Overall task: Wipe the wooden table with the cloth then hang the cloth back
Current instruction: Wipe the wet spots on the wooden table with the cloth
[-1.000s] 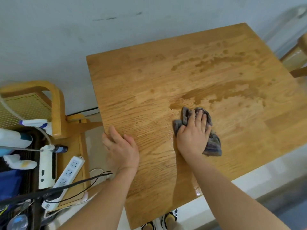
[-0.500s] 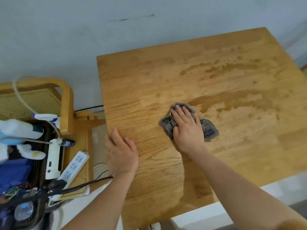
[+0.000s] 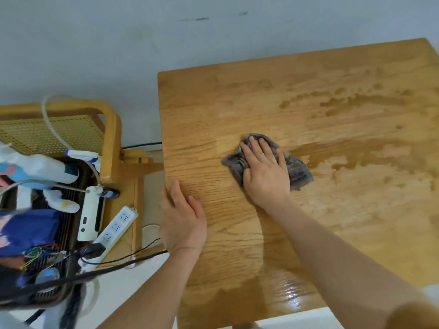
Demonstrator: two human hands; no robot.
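Observation:
The wooden table fills the right of the view, with wet streaks across its far right half and a shiny wet patch near the front edge. A crumpled grey-purple cloth lies near the table's middle. My right hand presses flat on the cloth, fingers spread and pointing away from me, covering its centre. My left hand rests flat on the table's left edge, holding nothing.
A wooden chair with a cane back stands left of the table. A dark basket beside it holds a spray bottle, a white power strip, cables and fabric. A pale wall runs behind the table.
My right hand has slid the cloth to the left and away from me across the table, out of the wet patch. My left hand stays on the left edge. The view has shifted left.

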